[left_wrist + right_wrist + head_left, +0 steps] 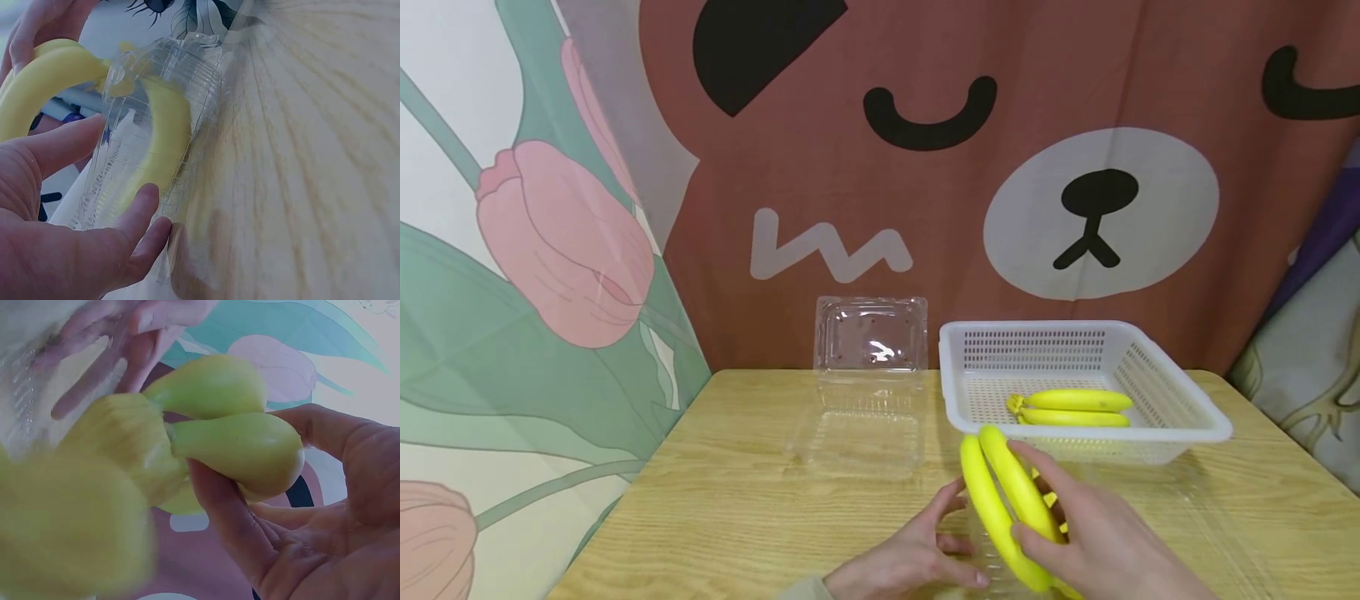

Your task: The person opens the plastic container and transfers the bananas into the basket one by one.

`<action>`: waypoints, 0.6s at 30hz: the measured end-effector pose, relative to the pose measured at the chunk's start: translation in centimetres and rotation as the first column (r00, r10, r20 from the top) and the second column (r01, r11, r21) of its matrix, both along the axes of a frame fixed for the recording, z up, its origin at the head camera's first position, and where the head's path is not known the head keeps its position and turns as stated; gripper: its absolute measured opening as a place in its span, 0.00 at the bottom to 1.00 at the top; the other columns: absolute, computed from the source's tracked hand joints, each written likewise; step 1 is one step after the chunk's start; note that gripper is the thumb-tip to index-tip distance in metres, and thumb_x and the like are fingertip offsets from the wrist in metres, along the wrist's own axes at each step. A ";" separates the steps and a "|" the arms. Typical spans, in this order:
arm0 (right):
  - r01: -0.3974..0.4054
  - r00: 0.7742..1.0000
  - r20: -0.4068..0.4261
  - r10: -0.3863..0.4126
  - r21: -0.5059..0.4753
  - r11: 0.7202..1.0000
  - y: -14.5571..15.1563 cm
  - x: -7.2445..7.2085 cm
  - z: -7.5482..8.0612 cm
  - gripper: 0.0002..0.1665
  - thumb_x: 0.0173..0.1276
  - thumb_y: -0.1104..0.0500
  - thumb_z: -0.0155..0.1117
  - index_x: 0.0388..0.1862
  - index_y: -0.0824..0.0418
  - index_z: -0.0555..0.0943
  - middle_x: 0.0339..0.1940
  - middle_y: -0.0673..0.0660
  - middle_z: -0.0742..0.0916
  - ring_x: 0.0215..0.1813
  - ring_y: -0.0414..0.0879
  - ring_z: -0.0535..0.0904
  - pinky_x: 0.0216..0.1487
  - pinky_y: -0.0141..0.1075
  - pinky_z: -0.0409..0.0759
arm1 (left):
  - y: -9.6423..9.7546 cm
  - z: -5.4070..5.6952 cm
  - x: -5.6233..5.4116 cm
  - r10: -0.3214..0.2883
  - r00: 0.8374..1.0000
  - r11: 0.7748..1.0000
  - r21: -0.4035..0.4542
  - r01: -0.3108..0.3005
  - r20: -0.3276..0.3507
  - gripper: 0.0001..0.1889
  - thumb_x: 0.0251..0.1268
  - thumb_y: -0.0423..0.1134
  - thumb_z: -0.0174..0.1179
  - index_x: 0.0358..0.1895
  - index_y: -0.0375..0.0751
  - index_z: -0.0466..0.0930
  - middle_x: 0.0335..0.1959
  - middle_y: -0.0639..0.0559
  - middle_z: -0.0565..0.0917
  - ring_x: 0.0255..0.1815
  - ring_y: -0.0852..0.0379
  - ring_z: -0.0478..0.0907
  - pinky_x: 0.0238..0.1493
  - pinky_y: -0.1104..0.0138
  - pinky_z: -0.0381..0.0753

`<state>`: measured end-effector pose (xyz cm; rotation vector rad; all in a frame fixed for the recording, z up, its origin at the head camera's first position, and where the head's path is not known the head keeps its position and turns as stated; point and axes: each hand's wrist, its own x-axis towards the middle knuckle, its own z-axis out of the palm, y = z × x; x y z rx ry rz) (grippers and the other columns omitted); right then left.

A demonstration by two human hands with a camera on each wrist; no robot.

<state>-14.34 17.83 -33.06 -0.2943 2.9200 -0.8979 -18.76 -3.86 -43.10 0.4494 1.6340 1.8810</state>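
Note:
My right hand (1097, 525) grips a bunch of yellow bananas (1000, 492), with thumb and fingers around it. In the right wrist view, the thumb and fingers pinch a banana (244, 447) beside the joined stem. Below the bunch stands a clear plastic clamshell box (203, 78), partly hidden by the bananas in the head view. One banana (169, 115) of the bunch shows through the box wall, while others arch over its edge. My left hand (917, 550) is at the box's left side, fingers extended and touching the wall.
A second clear clamshell box (865, 442) stands at the back left with its lid raised. To its right is a white perforated basket (1195, 417) with another banana bunch (1075, 408) inside. The wooden table (700, 500) ends at a bear-print curtain (925, 183).

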 end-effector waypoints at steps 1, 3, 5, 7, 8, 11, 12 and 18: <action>-0.002 1.000 -0.003 0.002 -0.013 1.000 0.1 0.0 0.1 0.51 0.58 0.46 0.74 0.76 0.49 0.60 0.40 0.47 0.80 0.37 0.40 0.75 0.33 0.32 0.77 | 0.0 0.0 0.0 0.001 1.000 1.000 -0.001 -0.001 0.005 0.53 0.50 0.22 0.69 0.75 0.65 0.53 0.72 0.50 0.56 0.55 0.49 0.74 0.53 0.59 0.80; 0.009 1.000 -0.007 -0.009 -0.028 1.000 0.2 0.0 0.4 0.50 0.58 0.47 0.74 0.76 0.47 0.60 0.40 0.47 0.80 0.38 0.40 0.75 0.33 0.31 0.77 | 0.0 0.0 0.0 0.003 1.000 1.000 -0.007 -0.003 0.010 0.53 0.51 0.22 0.69 0.76 0.65 0.53 0.73 0.49 0.56 0.54 0.50 0.75 0.53 0.60 0.80; 0.017 1.000 -0.026 -0.017 -0.017 1.000 0.4 -0.1 0.5 0.50 0.59 0.47 0.74 0.76 0.45 0.60 0.39 0.47 0.80 0.37 0.40 0.75 0.33 0.32 0.76 | -0.1 0.0 0.0 0.002 1.000 1.000 -0.012 -0.002 0.011 0.53 0.51 0.23 0.70 0.76 0.64 0.52 0.73 0.49 0.55 0.54 0.51 0.75 0.52 0.61 0.80; 0.012 0.998 -0.062 -0.012 0.004 1.000 0.6 -0.3 0.7 0.49 0.59 0.48 0.73 0.77 0.45 0.60 0.38 0.47 0.79 0.36 0.41 0.74 0.33 0.33 0.75 | -0.2 0.0 0.0 -0.002 1.000 1.000 -0.016 0.002 0.001 0.53 0.52 0.24 0.70 0.77 0.62 0.50 0.73 0.49 0.55 0.54 0.51 0.76 0.52 0.61 0.80; 0.019 0.998 -0.068 -0.018 0.012 1.000 0.6 -0.4 0.8 0.49 0.60 0.47 0.73 0.77 0.45 0.60 0.38 0.47 0.79 0.37 0.41 0.74 0.33 0.34 0.75 | -0.2 0.0 0.0 -0.003 1.000 1.000 -0.016 0.003 -0.002 0.53 0.53 0.24 0.70 0.78 0.61 0.50 0.73 0.49 0.55 0.54 0.51 0.76 0.52 0.62 0.80; 0.008 0.992 -0.128 -0.004 0.027 1.000 1.0 -1.0 1.0 0.49 0.60 0.48 0.74 0.77 0.49 0.61 0.46 0.50 0.82 0.38 0.42 0.75 0.36 0.36 0.77 | -0.2 0.0 0.1 -0.004 1.000 1.000 -0.020 0.004 -0.022 0.53 0.53 0.24 0.70 0.78 0.58 0.48 0.74 0.48 0.55 0.56 0.51 0.76 0.52 0.61 0.80; -0.001 0.988 -0.156 0.005 0.027 1.000 1.1 -1.2 1.1 0.49 0.60 0.49 0.74 0.76 0.51 0.62 0.49 0.52 0.82 0.38 0.42 0.75 0.36 0.37 0.78 | -0.2 0.0 0.1 -0.003 1.000 1.000 -0.022 0.003 -0.025 0.53 0.53 0.24 0.70 0.78 0.57 0.48 0.74 0.47 0.55 0.56 0.51 0.76 0.52 0.61 0.80; 0.012 0.949 -0.315 0.027 0.119 0.993 2.0 -2.7 2.5 0.45 0.59 0.54 0.74 0.74 0.57 0.65 0.45 0.54 0.84 0.34 0.43 0.76 0.31 0.38 0.76 | -0.2 0.0 0.2 0.007 1.000 0.999 -0.033 -0.008 -0.028 0.53 0.53 0.24 0.70 0.78 0.60 0.50 0.74 0.47 0.56 0.56 0.50 0.75 0.51 0.60 0.81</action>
